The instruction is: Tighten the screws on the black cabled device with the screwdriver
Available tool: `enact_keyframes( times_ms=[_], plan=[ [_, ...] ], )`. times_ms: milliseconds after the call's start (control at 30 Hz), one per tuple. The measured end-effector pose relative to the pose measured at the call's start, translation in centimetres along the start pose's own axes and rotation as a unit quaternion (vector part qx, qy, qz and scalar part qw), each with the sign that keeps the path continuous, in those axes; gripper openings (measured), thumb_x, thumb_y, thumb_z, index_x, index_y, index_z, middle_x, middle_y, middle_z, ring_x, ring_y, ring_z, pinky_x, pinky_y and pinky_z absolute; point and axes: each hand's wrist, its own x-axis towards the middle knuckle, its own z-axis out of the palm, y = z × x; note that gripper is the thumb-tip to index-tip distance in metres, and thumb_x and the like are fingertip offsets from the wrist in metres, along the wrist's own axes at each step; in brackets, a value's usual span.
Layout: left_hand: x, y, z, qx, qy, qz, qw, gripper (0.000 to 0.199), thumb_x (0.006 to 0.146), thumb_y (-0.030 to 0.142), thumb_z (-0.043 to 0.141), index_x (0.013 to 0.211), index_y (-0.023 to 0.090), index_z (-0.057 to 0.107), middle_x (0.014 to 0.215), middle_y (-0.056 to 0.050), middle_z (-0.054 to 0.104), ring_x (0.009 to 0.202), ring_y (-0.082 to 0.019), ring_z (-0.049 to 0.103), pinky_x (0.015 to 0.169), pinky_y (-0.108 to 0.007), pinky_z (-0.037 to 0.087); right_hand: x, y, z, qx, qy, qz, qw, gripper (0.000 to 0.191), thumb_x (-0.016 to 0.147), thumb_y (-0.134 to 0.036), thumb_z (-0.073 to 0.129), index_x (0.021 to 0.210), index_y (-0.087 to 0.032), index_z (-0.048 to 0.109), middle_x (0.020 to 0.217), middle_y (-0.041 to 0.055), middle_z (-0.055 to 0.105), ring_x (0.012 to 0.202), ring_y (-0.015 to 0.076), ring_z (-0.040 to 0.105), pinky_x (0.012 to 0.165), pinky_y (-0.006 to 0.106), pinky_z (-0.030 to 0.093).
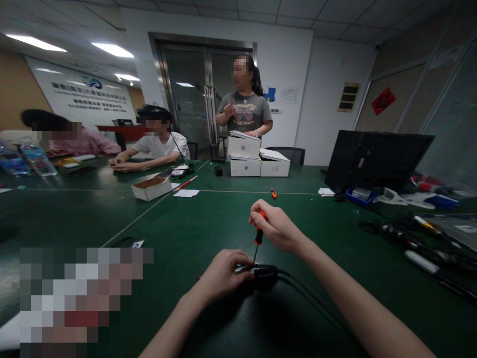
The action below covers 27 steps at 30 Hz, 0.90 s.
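Note:
My right hand (pixel 276 226) is wrapped round the orange and black handle of a screwdriver (pixel 258 236). The screwdriver stands nearly upright, its thin shaft pointing down at a small black corded device (pixel 266 277) with a shiny part on top. Whether the tip sits in a screw is too small to tell. From the left, my left hand (pixel 228 271) grips the device's near end, its fingers close beside the tip. The underside of the device is in shadow, and its exact kind cannot be made out. Two dark cables (pixel 309 293) run from its right end beneath my right forearm.
Another orange screwdriver (pixel 274 193) lies farther back on the green table (pixel 208 219). White boxes (pixel 245 167) are stacked behind it. An open carton (pixel 151 189) stands left; a monitor (pixel 376 161) and tangled cables (pixel 402 241) are right. Several people are around the table.

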Motion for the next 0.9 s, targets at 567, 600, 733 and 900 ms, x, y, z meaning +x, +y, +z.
enact_keyframes(
  times_ms=[567,600,733,900],
  plan=[
    [0.0,-0.3,0.1,0.02,0.007,0.004,1.0,0.023,0.085,0.029,0.062,0.095,0.018,0.08,0.098,-0.006,0.073,0.09,-0.021,0.064,0.08,-0.028,0.046,-0.2,0.1,-1.2,-0.073,-0.023,-0.001,0.997,0.034,0.078,-0.025,0.074,0.101,-0.024,0.049,0.084,-0.003,0.061,0.072,0.0143,0.056,0.064,0.025,0.039],
    [0.0,-0.3,0.1,0.019,0.007,0.004,1.0,0.022,0.085,0.029,0.063,0.094,0.018,0.08,0.098,-0.006,0.073,0.09,-0.021,0.064,0.08,-0.027,0.046,-0.2,0.1,-1.2,-0.054,-0.027,-0.009,0.998,0.032,0.079,-0.021,0.071,0.102,-0.024,0.049,0.085,-0.0027,0.062,0.074,0.0145,0.058,0.066,0.025,0.04],
    [0.0,-0.1,0.1,0.006,0.004,0.003,1.0,0.021,0.085,0.028,0.063,0.093,0.018,0.08,0.098,-0.006,0.073,0.089,-0.021,0.064,0.079,-0.027,0.046,-0.4,0.0,-1.1,0.025,-0.052,-0.049,0.997,0.026,0.075,-0.008,0.06,0.092,-0.023,0.048,0.082,-0.0028,0.061,0.071,0.0127,0.056,0.066,0.024,0.044],
    [-0.1,0.1,0.0,0.005,0.005,-0.002,1.0,0.021,0.085,0.027,0.064,0.095,0.019,0.08,0.098,-0.006,0.073,0.09,-0.021,0.064,0.08,-0.027,0.046,-0.3,-0.1,-0.4,0.08,-0.05,-0.025,0.995,0.021,0.086,-0.029,0.063,0.078,-0.023,0.045,0.069,-0.0036,0.058,0.061,0.0129,0.056,0.06,0.024,0.042]
  ],
)
